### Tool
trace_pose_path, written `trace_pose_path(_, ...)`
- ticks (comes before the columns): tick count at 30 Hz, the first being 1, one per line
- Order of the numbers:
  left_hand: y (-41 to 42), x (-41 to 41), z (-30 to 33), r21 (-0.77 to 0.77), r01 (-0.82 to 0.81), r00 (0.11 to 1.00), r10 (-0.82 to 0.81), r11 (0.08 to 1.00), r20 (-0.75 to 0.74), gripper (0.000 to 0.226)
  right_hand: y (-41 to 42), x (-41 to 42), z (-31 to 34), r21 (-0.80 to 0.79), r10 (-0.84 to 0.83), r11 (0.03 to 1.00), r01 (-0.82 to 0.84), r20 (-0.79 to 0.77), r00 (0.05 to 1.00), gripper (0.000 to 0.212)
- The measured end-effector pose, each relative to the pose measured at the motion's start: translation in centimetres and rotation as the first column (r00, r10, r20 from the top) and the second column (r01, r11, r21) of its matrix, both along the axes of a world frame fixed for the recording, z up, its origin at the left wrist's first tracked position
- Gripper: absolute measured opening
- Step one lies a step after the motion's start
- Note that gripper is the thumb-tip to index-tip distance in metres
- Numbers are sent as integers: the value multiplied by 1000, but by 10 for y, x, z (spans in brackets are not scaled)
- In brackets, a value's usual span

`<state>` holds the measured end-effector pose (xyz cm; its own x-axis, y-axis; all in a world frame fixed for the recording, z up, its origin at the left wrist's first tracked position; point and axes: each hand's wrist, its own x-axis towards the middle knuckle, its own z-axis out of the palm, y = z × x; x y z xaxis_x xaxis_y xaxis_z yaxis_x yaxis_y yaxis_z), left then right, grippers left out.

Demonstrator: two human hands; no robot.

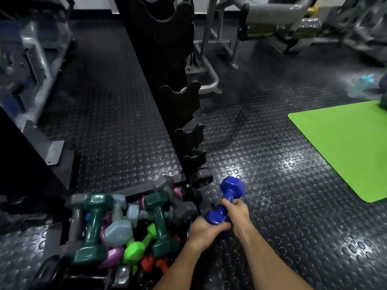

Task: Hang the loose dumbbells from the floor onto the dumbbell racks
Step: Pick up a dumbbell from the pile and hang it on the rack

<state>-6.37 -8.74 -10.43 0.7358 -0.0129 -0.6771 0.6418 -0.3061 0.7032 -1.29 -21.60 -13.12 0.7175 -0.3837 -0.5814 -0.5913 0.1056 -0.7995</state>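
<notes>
The tall black rack (180,97) rises with empty cradles; at its foot lies a pile of dumbbells (117,229). Just right of the rack's foot, the blue dumbbell (227,200) is gripped by the right hand (237,214) at its handle and the left hand (206,229) around its near head. It may well clip a cradle edge and drop.

Blue dumbbell (227,200) has a glossy smooth vinyl-like coating, floor (272,164) is dark studded rubber with a slight sheen, rack (180,97) looks matt black metal, green mat (347,147) is matt, foam-like.
</notes>
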Motion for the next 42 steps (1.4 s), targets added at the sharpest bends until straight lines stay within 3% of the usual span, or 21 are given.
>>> trace_pose_path(5, -5, 28, 20, -88, -163, 969, 176, 983, 171, 71, -4, 39, 42, 72, 34, 996, -45, 147, 989, 33)
trace_pose_path(13, -7, 62, 53, -473, -273, 855, 437, 838, 280, 55, 2, 104, 112, 210, 181, 946, -248, 293, 939, 30)
trace_pose_path(18, -15, 76, 74, -630, -303, 811, 541, 715, 224, 40, 13, 140, 131, 91, 301, 934, -346, 323, 897, 24)
trace_pose_path(21, -15, 86, 79, -673, -308, 791, 574, 672, 211, 32, 27, 156, 130, 28, 330, 932, -361, 347, 878, 31)
trace_pose_path(28, -9, 109, 82, -697, -378, 749, 643, 609, 156, 42, 45, 190, 138, -92, 440, 894, -438, 362, 822, 61)
trace_pose_path(34, -5, 115, 81, -788, -388, 773, 634, 478, 5, 56, 55, 203, 141, -184, 578, 816, -548, 247, 778, 30)
trace_pose_path(39, 3, 103, 70, -853, -461, 737, 641, 246, -213, 66, 63, 201, 133, -227, 674, 738, -636, 202, 711, 24)
trace_pose_path(40, 5, 101, 68, -850, -469, 743, 627, 241, -233, 68, 63, 199, 133, -244, 678, 734, -634, 208, 705, 21)
trace_pose_path(42, 9, 98, 63, -828, -449, 790, 582, 335, -192, 71, 62, 198, 130, -248, 654, 754, -608, 205, 728, 17)
